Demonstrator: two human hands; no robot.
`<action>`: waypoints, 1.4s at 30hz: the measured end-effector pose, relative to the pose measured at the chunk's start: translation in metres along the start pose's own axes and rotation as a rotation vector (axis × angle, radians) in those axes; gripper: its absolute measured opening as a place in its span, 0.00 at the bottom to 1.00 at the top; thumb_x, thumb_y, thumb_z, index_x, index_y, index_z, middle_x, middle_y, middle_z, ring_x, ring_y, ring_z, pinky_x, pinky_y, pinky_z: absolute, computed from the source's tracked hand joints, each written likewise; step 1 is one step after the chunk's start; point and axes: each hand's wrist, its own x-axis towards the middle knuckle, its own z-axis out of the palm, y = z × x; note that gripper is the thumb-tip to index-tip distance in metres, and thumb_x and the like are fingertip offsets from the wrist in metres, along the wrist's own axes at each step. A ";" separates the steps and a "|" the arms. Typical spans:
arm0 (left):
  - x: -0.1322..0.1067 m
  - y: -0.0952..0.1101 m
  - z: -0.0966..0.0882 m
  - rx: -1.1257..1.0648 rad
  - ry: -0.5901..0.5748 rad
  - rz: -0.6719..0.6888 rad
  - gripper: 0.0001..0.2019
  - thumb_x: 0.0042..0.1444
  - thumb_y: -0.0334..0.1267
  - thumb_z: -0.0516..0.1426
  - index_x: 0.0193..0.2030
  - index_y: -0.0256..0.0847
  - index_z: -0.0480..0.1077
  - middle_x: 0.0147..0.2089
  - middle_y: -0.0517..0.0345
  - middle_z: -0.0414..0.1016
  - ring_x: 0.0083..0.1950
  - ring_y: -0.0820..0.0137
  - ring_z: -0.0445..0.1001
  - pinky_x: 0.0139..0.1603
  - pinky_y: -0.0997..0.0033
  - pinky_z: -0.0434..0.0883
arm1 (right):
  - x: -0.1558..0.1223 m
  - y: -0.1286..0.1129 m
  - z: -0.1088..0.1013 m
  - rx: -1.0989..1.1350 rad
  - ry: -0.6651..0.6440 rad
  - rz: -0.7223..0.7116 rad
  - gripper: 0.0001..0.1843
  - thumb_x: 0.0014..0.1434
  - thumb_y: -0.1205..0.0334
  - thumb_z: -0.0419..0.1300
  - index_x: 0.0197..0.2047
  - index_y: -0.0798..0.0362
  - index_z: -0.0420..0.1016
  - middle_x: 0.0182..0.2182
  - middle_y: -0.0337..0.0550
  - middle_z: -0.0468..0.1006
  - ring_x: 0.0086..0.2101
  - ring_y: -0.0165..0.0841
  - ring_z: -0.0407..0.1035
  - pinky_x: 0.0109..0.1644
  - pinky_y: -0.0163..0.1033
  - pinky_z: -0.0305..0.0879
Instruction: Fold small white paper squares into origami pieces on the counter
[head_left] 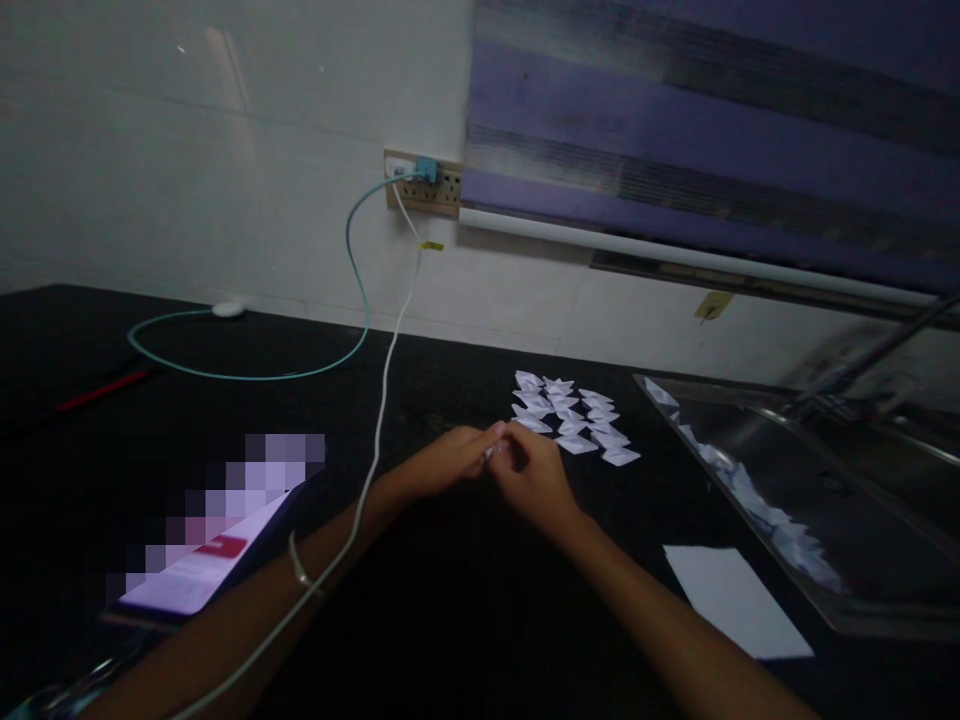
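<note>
My left hand (457, 456) and my right hand (529, 470) meet over the dark counter, fingers pinched together. Between the fingertips shows a small bit of folded white paper (491, 452); most of it is hidden, so its shape cannot be made out. Just beyond my hands lie several folded white paper boats (576, 412), set out in rough rows. More folded paper pieces (757, 505) line the near rim of the sink at the right. Closer to my right forearm rests a stack of flat white paper (739, 600).
A lit phone (202, 560) stands at the left. A white cable (382, 400) crosses over my left forearm from the wall socket (442, 190). A teal cable (247, 376) loops at the back left. The steel sink (862, 480) with its faucet (817, 395) is at right.
</note>
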 end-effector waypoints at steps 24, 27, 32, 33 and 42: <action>-0.003 -0.006 -0.013 -0.071 -0.203 0.047 0.29 0.65 0.63 0.47 0.36 0.35 0.72 0.20 0.68 0.57 0.21 0.78 0.54 0.24 0.76 0.54 | 0.011 0.012 -0.002 0.774 -0.092 0.334 0.06 0.55 0.59 0.64 0.33 0.53 0.77 0.22 0.35 0.74 0.24 0.29 0.67 0.30 0.35 0.63; 0.000 -0.009 -0.011 -0.081 -0.184 0.052 0.31 0.66 0.63 0.44 0.32 0.36 0.69 0.21 0.66 0.59 0.22 0.77 0.56 0.25 0.76 0.56 | 0.011 0.016 0.000 0.800 -0.088 0.336 0.08 0.52 0.58 0.67 0.33 0.52 0.76 0.23 0.35 0.75 0.23 0.29 0.68 0.30 0.35 0.64; -0.002 -0.002 -0.007 0.010 -0.042 0.088 0.27 0.67 0.61 0.46 0.36 0.37 0.69 0.24 0.64 0.63 0.24 0.76 0.60 0.26 0.76 0.58 | 0.012 0.019 0.003 0.753 -0.002 0.358 0.11 0.52 0.56 0.69 0.33 0.53 0.75 0.22 0.36 0.75 0.22 0.29 0.68 0.28 0.35 0.63; -0.003 -0.001 -0.007 0.028 -0.026 0.096 0.26 0.67 0.60 0.47 0.36 0.37 0.69 0.24 0.64 0.64 0.24 0.76 0.61 0.26 0.76 0.59 | 0.012 0.018 0.003 0.738 0.007 0.364 0.11 0.52 0.55 0.69 0.33 0.53 0.75 0.21 0.35 0.74 0.22 0.29 0.68 0.28 0.35 0.63; -0.003 -0.001 -0.010 0.038 -0.032 0.080 0.32 0.67 0.62 0.39 0.29 0.38 0.68 0.20 0.62 0.63 0.21 0.75 0.62 0.26 0.73 0.62 | 0.011 0.014 0.000 0.636 -0.159 0.337 0.17 0.60 0.49 0.63 0.29 0.54 0.73 0.20 0.35 0.71 0.22 0.28 0.65 0.29 0.35 0.61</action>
